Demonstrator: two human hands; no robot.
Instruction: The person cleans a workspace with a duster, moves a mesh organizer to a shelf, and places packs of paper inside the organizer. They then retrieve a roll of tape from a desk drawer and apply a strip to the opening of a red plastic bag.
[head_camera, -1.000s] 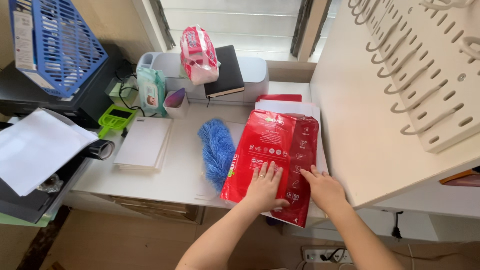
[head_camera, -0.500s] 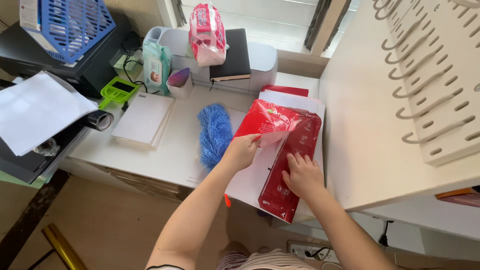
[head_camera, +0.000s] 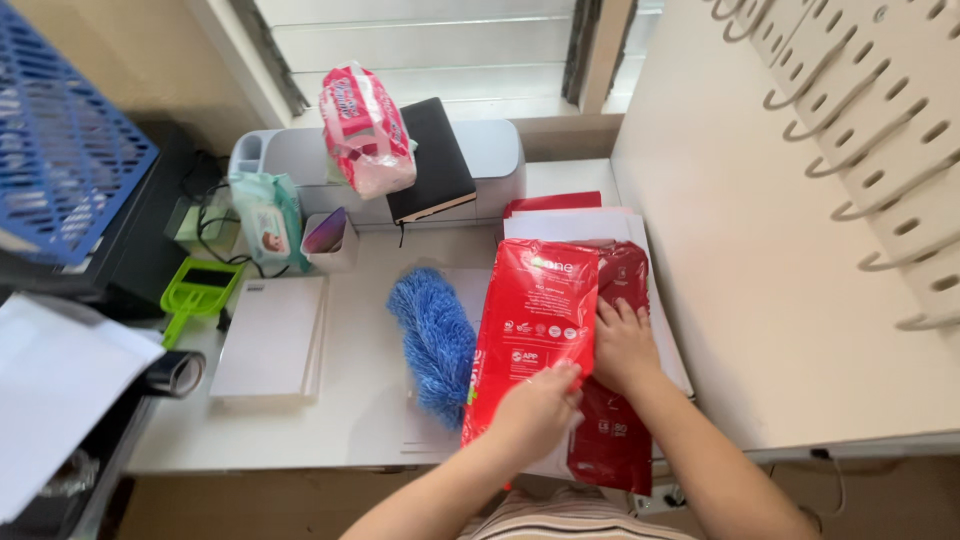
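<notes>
A red paper-ream package (head_camera: 540, 300) lies on the white desk (head_camera: 340, 430), on top of white sheets (head_camera: 570, 225) and a red folder (head_camera: 555, 201). My left hand (head_camera: 535, 410) grips the lower edge of the package's loose red front flap, which lies over the pack. My right hand (head_camera: 625, 345) rests flat on the darker red right side of the package, fingers spread against the flap's edge. A fluffy blue duster (head_camera: 435, 335) lies just left of the package, touching it.
A flat white box stack (head_camera: 270, 340), green dustpan (head_camera: 195, 290), wipes pack (head_camera: 268, 215), pink packet (head_camera: 365, 130) and black notebook (head_camera: 435, 160) on a grey device (head_camera: 495, 150) fill the left and back. A white pegboard panel (head_camera: 800, 220) bounds the right.
The red flap, lifted half a second ago with white paper showing beneath, now lies back over the pack. My left hand slid down to its lower edge. The view shifted.
</notes>
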